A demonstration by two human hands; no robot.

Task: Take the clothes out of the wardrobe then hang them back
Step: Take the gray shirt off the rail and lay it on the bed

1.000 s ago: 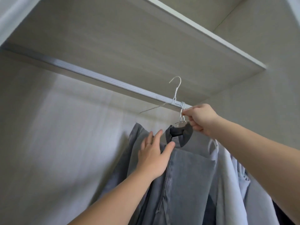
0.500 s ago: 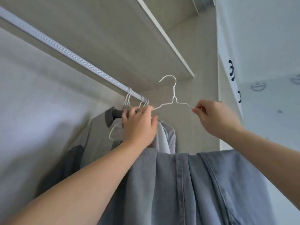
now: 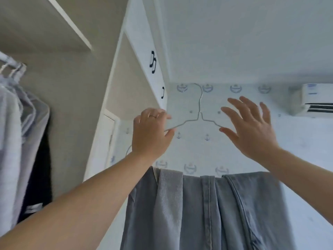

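A white wire hanger (image 3: 199, 112) is held up in front of the wall, out of the wardrobe. My left hand (image 3: 151, 132) grips its left shoulder wire. My right hand (image 3: 250, 127) is spread open beside the hanger's right shoulder, fingers straight, thumb tip close to the wire. Grey-blue jeans (image 3: 207, 210) hang folded over the hanger's hidden bottom bar, below both hands. Other clothes (image 3: 21, 141) hang on the wardrobe rail (image 3: 10, 63) at the far left.
The wardrobe's side panel (image 3: 81, 109) and its shelf (image 3: 68, 20) stand to the left. A white door with black handles (image 3: 153, 63) sits above my left hand. An air conditioner (image 3: 317, 99) is mounted on the patterned wall at right.
The hanger with the jeans has come right, away from the rail and out of the wardrobe. My right hand let go of the hanger's right shoulder and opened. The view swung right.
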